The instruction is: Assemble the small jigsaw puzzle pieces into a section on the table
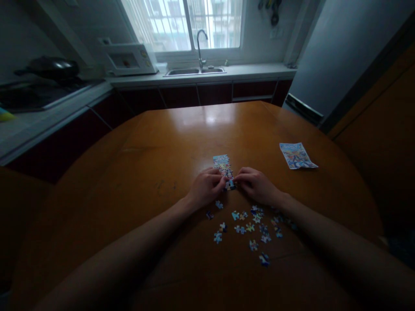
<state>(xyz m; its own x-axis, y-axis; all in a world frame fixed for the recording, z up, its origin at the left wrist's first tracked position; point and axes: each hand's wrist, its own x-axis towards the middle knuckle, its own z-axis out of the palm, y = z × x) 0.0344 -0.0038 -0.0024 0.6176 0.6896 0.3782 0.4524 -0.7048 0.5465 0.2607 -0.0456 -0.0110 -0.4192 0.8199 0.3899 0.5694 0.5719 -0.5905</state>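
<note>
A partly joined jigsaw puzzle (221, 160) lies on the table, a narrow upright strip with a pale blue far end and a many-coloured middle. My left hand (207, 186) is closed along its left edge, fingers curled and thumb on its near part. At the right edge, my right hand (254, 183) has thumb and forefinger pinched on a small puzzle piece, mostly hidden by the fingertips. Several loose puzzle pieces (250, 227) are scattered nearer to me, mainly below my right hand. Some lie partly behind my right forearm.
A creased picture sheet (296, 155) lies to the right on the brown wooden table (155, 142). Beyond the table, a counter carries a sink (194, 71) and a white microwave (129, 59). A dark pan (53, 67) stands on the stove at left. A fridge (343, 56) is at right.
</note>
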